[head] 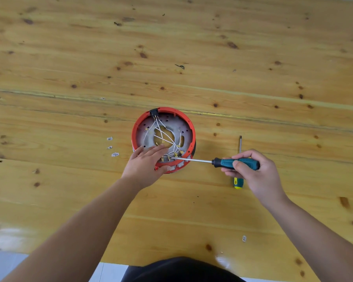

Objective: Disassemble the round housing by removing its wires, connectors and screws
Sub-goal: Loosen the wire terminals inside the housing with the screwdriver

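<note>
The round red housing (189, 124) sits on the wooden table, open side up, with a grey plate inside, white wires (164, 135) crossing it and a black switch (153, 112) at its far rim. My left hand (148, 162) rests on the housing's near left rim, fingers straight over the plate and thumb against the outer wall. My right hand (251, 169) grips the teal-and-black handle of a screwdriver (194, 160). Its shaft lies nearly level and its tip reaches the brass connectors (175, 154) at the near inner edge.
A second screwdriver (239, 147) with a yellow-green handle lies on the table to the right of the housing, partly under my right hand. Three small white connector pieces (112, 147) lie left of the housing; another (244, 238) lies near the table's front edge.
</note>
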{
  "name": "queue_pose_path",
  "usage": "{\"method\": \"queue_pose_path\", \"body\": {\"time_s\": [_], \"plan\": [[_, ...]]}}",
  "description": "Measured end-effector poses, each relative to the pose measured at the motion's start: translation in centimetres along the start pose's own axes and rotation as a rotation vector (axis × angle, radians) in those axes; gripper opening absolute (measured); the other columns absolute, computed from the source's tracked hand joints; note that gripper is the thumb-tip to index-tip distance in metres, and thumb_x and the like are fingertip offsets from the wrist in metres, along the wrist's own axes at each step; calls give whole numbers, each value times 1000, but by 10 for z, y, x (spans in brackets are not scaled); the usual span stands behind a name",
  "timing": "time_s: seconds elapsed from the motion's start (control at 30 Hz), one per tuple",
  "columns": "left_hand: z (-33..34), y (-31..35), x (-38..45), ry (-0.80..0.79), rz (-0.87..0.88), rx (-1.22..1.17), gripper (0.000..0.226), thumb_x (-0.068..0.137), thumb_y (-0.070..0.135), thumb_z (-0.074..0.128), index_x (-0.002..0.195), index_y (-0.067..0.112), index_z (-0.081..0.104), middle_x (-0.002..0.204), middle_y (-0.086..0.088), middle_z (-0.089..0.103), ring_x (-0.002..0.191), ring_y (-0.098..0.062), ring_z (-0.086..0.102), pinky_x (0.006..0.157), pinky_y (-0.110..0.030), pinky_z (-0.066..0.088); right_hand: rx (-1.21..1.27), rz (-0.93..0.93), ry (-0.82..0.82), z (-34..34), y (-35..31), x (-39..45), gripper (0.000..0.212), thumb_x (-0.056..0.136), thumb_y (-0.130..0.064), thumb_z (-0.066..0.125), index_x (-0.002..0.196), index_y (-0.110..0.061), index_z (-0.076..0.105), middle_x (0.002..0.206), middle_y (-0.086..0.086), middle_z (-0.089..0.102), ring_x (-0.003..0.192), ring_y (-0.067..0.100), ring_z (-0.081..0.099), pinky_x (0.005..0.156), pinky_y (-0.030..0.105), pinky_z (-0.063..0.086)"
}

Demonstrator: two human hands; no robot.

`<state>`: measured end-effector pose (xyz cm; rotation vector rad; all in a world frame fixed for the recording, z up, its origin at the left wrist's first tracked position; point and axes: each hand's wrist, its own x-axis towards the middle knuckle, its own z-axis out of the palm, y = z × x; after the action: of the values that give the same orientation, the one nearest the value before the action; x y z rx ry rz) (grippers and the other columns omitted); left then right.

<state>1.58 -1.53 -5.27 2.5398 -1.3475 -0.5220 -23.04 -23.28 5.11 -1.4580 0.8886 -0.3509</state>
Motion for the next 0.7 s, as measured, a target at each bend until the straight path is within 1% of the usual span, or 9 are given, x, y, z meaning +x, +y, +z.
{"method": "queue_pose_path", "body": {"time_s": [0.07, 0.2, 0.3, 0.43, 0.57, 0.7], "plan": [[1, 1, 0, -6, -16, -20, 62, 99, 66, 46, 155, 43, 37, 166, 23, 26, 153, -2, 24, 125, -27, -7, -27, -13, -24, -1, 0, 2, 11, 99, 2, 64, 96, -8, 69, 101, 11, 81, 87, 35, 80, 79, 40, 65], [4, 6, -2, 19, -48, -74, 59, 99, 63, 50, 154, 43, 41, 165, 22, 30, 151, 1, 26, 124, -25, -10, -43, -22, -33, -4, 2, 2, 9, 99, 3, 63, 97, -4, 68, 103, 10, 81, 87, 35, 80, 80, 40, 65], [5, 6, -3, 16, -60, -81, 59, 99, 62, 50, 154, 44, 40, 165, 20, 31, 152, 0, 26, 124, -25, -11, -52, -16, -39, -6, 2, 2, 9, 99, 4, 63, 97, -3, 68, 103, 10, 81, 87, 35, 80, 80, 41, 65], [7, 4, -1, -11, -59, -78, 59, 99, 64, 49, 154, 45, 39, 165, 19, 31, 153, -2, 23, 127, -30, -8, -54, -8, -40, -6, 2, 3, 9, 99, 4, 63, 98, -4, 68, 103, 8, 81, 86, 35, 80, 81, 39, 65], [8, 4, -1, -10, -62, -77, 59, 98, 64, 48, 154, 46, 38, 165, 20, 31, 154, -3, 23, 125, -29, -12, -57, -16, -48, -6, 1, 4, 8, 99, 4, 62, 99, -3, 68, 104, 9, 81, 88, 34, 80, 82, 40, 64], [9, 3, 0, -12, -61, -65, 59, 98, 65, 47, 153, 46, 38, 165, 20, 31, 154, -4, 23, 121, -24, -19, -56, -14, -57, -8, 4, 5, 9, 99, 4, 62, 99, -3, 68, 105, 9, 81, 88, 35, 80, 82, 42, 64]]}}
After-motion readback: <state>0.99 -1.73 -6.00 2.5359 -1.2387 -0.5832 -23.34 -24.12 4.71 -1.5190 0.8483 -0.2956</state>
